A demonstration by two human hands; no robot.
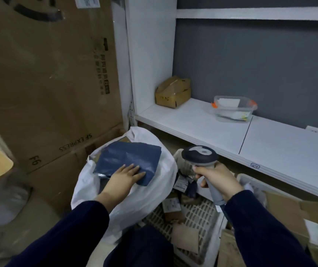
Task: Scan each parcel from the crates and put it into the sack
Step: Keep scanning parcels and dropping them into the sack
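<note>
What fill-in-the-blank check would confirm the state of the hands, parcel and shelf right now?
1. The left hand rests flat on a dark ____ parcel at the mouth of the white sack.
2. The right hand grips the scanner by its ____.
3. On the shelf, the cardboard box stands to the ____ of the clear tub.
Missing words: blue; handle; left.

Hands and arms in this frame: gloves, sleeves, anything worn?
The left hand and right hand are both bare: no gloves, rings or watch visible. Both arms wear plain dark navy long sleeves, the left sleeve and right sleeve, ending at the wrists with no markings.
</note>
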